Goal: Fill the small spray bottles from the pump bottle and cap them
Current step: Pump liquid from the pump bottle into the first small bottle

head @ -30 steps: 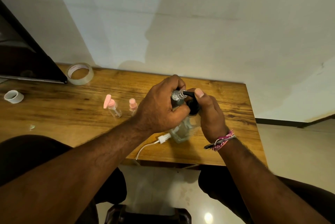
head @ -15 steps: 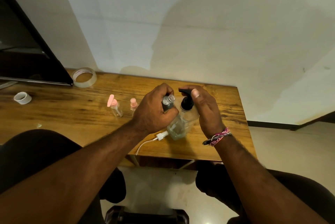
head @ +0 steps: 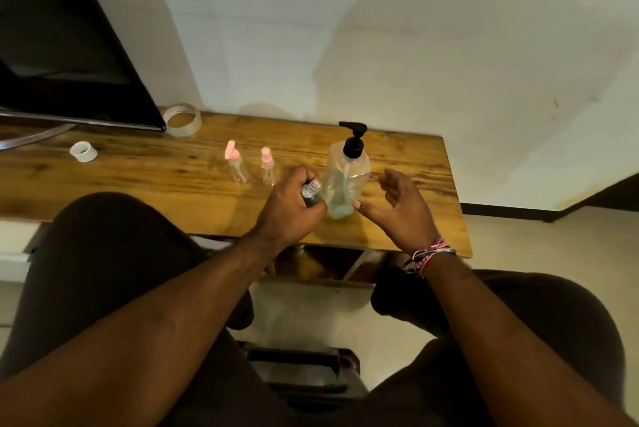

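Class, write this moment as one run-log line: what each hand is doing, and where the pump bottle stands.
left hand: grips uncapped small bottle | right hand: open, beside pump bottle | pump bottle: upright on table

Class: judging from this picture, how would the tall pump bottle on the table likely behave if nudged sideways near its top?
The pump bottle looks tall and narrow, so it may tip rather than slide. Liquid seems to sit only near the bottom, so it is probably light. Its clear walls look thin, likely flexing under a grip.
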The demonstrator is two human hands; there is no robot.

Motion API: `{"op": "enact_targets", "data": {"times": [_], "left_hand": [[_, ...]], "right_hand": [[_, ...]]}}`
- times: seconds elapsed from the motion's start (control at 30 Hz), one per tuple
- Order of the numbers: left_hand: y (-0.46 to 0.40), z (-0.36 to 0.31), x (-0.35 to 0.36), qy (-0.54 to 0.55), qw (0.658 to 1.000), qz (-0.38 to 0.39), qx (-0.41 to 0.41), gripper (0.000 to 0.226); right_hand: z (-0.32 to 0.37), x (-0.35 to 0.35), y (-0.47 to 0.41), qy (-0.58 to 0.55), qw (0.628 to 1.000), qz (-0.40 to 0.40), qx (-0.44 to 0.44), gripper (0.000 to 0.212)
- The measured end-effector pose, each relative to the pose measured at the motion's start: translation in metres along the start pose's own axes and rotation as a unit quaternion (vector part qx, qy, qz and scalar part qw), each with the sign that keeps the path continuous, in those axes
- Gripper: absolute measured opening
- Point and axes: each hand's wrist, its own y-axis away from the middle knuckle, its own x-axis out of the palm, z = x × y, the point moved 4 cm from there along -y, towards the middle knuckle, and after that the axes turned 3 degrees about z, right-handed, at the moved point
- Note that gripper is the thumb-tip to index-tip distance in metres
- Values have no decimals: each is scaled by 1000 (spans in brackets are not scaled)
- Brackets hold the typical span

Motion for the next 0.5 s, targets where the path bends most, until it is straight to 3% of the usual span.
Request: {"op": "enact_targets", "data": {"times": [0.23, 0.5], "left_hand": [[43, 11, 7, 10, 998, -44, -55, 34], [56, 31, -3, -97, 988, -103, -68, 36]], "right_hand": [[-16, 39, 34, 97, 992, 47, 63, 65], [13, 90, 27, 240, 961, 114, -79, 38]]}}
